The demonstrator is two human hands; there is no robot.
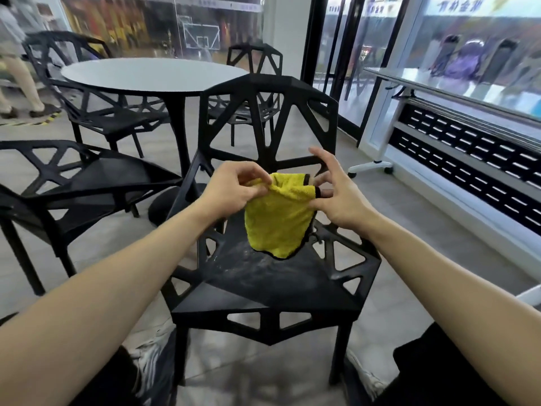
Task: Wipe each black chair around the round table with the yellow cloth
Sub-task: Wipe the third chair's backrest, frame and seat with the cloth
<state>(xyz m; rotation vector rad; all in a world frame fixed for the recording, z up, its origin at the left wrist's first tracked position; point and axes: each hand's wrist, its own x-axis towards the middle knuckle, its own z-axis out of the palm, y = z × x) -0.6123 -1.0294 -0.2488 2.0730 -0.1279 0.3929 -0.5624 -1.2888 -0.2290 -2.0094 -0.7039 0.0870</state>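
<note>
Your left hand [231, 189] pinches the top edge of the yellow cloth [279, 218] between thumb and fingertips, a narrow grip closed on the fabric. Your right hand [336, 194] meets the same edge at its black-trimmed corner: thumb and lower fingers appear to pinch it, while the upper fingers splay wide and hold nothing. From that shared grip the cloth hangs straight down, its long axis vertical, bunched at the top and rounded at the bottom. Directly below it lies the seat of the nearest black chair [272, 276]. Whether the bottom hem touches the seat or hangs just above it cannot be told from here. So the surface to wipe is under the grip, not ahead of it, and your next move is likely downward. The seat looks dusty just below and toward you from the hem. Beyond the grip stands the chair's backrest, upright and full of cut-outs. Both hands sit about equally near the seat. Further out, past the backrest and to your left, stands the round tabletop [152, 74], with other black chairs around it.
</note>
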